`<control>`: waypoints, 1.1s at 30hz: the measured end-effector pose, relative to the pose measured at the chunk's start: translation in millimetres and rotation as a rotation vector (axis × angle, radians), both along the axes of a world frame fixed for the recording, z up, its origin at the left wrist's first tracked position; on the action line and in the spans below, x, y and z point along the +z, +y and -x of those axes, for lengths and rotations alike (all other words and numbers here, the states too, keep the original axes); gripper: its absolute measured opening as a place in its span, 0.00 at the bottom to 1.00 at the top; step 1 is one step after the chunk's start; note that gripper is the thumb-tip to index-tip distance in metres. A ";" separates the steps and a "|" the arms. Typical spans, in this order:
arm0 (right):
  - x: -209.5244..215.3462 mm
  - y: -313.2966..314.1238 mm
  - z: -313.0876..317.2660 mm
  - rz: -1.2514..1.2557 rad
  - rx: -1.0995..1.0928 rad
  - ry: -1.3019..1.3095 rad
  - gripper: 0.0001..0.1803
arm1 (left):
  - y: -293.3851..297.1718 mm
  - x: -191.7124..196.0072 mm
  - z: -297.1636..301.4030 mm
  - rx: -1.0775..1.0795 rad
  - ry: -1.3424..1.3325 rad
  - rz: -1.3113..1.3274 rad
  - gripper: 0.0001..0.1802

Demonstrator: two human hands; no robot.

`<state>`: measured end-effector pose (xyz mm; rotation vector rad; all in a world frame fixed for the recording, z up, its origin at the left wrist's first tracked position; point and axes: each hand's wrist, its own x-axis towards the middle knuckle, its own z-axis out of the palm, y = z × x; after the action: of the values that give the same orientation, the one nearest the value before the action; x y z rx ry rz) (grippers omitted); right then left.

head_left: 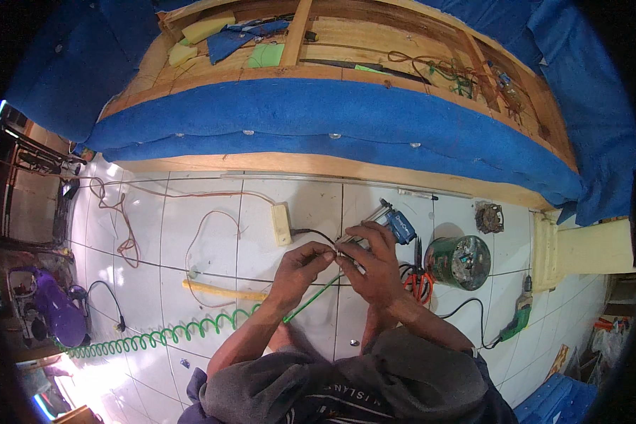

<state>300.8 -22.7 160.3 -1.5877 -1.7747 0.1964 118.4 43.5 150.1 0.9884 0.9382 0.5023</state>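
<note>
My left hand [304,272] and my right hand [376,268] meet fingertip to fingertip above the tiled floor. Both are closed in a pinch around something small and pale that I cannot make out. Just beyond the right fingers lies a blue and silver staple gun [401,227], partly covered by that hand. A cream power strip [281,223] rests left of it, with a black cable [311,231] running from it toward my fingers. Close to my right wrist are orange-handled scissors [418,283], blades pointing away from me.
Along the far side stands a wooden frame [304,73] covered in blue fabric [283,116]. A dark green can [459,261] and a green drill [519,314] sit at right. A green coiled hose [159,339] and a purple machine [60,307] lie at left. Foam [593,249] juts out far right.
</note>
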 end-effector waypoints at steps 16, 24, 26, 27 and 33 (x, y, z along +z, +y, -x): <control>-8.8 1.8 5.2 -0.024 0.002 0.040 0.10 | -7.9 0.2 -8.5 -0.066 0.385 -0.503 0.13; -14.7 1.6 -3.5 -0.005 0.059 -0.022 0.12 | 9.1 -8.2 5.9 -0.059 -0.158 0.456 0.13; -15.8 2.3 -1.6 -0.042 0.073 -0.049 0.14 | 6.3 -10.6 5.1 0.005 -0.215 0.485 0.13; -16.3 2.4 -0.2 -0.045 0.082 -0.034 0.14 | 5.8 -11.7 4.3 0.023 -0.217 0.472 0.13; -23.9 0.3 4.8 -0.023 0.012 0.044 0.11 | 3.8 -14.7 -2.6 0.030 0.022 0.098 0.11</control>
<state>296.0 -22.4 136.5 -1.5456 -1.7471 0.2143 121.1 47.3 135.4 0.8940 0.9895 0.4670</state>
